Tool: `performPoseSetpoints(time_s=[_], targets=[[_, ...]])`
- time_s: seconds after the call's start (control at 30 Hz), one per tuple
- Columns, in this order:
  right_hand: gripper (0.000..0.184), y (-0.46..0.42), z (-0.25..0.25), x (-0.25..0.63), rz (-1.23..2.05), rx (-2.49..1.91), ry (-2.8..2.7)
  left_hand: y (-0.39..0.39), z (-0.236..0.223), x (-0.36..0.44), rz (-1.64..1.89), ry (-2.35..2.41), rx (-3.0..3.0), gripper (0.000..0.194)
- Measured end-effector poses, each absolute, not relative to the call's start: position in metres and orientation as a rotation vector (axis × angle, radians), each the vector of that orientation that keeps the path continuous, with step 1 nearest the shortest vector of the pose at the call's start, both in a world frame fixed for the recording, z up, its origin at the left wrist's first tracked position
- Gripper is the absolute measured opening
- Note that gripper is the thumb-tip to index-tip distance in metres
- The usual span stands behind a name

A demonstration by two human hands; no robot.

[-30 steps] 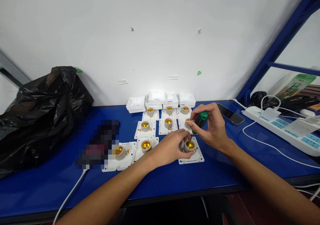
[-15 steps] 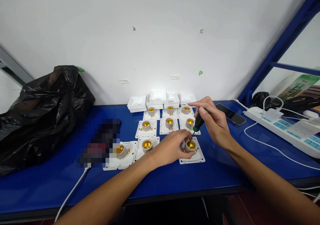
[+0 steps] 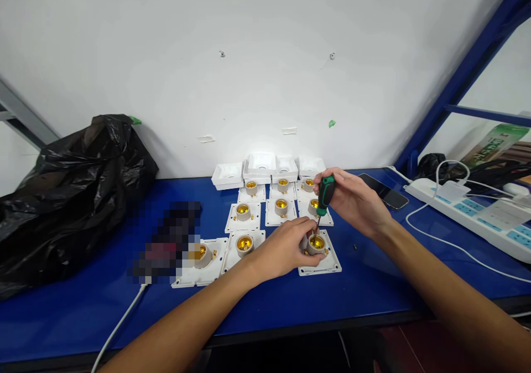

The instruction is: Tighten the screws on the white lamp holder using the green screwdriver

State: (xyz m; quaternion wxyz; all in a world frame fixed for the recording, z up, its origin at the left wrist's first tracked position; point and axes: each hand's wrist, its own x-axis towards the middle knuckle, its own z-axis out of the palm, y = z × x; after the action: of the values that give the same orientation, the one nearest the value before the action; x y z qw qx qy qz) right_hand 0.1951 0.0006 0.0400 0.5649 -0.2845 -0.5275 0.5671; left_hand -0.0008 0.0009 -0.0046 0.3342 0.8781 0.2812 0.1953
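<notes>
A gold-lined socket (image 3: 317, 243) on a square white plate (image 3: 332, 260) sits at three o'clock from the left hand (image 3: 285, 248), which grasps its side, and at seven o'clock from the right hand (image 3: 353, 197), fingers gripping a green-and-black screwdriver (image 3: 325, 195) angled down to the socket.

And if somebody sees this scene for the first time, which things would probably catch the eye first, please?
Probably the green-and-black screwdriver in the right hand, its shaft pointing down at the gold-lined socket, which the left hand holds between thumb and fingers. Next, perhaps, the bulky black plastic bag at the left of the blue table, and the long white power strip at the right.
</notes>
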Motion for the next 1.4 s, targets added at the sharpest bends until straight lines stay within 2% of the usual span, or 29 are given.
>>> performPoseSetpoints(time_s=[0.27,0.43,0.67,0.77,0.9,1.03,1.27,1.4], targets=[[0.017,0.002,0.032,0.205,1.436,-0.561,-1.336,0.001,-0.005,-0.001,0.486,0.747,2.285,0.03],[0.026,0.003,0.031,0.205,1.412,-0.488,-1.405,0.002,-0.007,-0.001,0.49,0.735,2.299,0.031],[0.016,0.004,0.033,0.208,1.315,-0.54,-1.482,0.001,-0.005,0.0,0.49,0.739,2.293,0.03],[0.022,0.004,0.035,0.211,1.306,-0.577,-1.538,0.001,-0.004,-0.001,0.486,0.735,2.282,0.031],[0.021,0.005,0.038,0.211,1.206,-0.587,-1.557,0.002,-0.005,-0.001,0.499,0.724,2.282,0.03],[0.032,0.004,0.038,0.208,1.127,-0.629,-1.542,0.002,-0.005,-0.001,0.497,0.731,2.305,0.029],[0.018,-0.003,0.036,0.204,1.191,-0.651,-1.595,0.002,-0.004,-0.001,0.481,0.725,2.278,0.031],[0.021,-0.004,0.038,0.204,1.226,-0.68,-1.629,0.001,-0.003,-0.001,0.484,0.732,2.292,0.031]])
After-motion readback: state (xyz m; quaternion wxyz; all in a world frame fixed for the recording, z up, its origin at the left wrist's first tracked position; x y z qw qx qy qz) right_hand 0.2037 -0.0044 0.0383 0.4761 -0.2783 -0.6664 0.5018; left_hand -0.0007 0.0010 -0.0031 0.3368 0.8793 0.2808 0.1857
